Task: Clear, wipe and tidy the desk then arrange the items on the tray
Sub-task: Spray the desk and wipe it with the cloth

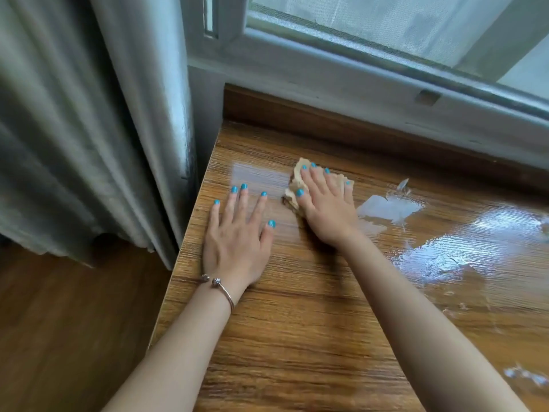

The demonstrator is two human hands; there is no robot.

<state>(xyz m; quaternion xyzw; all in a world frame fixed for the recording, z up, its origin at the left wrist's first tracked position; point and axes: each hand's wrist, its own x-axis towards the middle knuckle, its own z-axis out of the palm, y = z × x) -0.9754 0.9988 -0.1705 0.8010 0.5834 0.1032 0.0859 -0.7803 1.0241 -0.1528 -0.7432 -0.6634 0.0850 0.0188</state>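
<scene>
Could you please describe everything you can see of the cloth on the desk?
The cloth is a small tan or beige rag, crumpled and bunched, with a rough, slightly frayed look. It lies flat on the wooden desk near the far left corner, below the window sill. The right hand presses down on it with spread, straight fingers and covers most of it, so only its left and far edges show. The left hand rests on the desk beside it, apart from it.
</scene>
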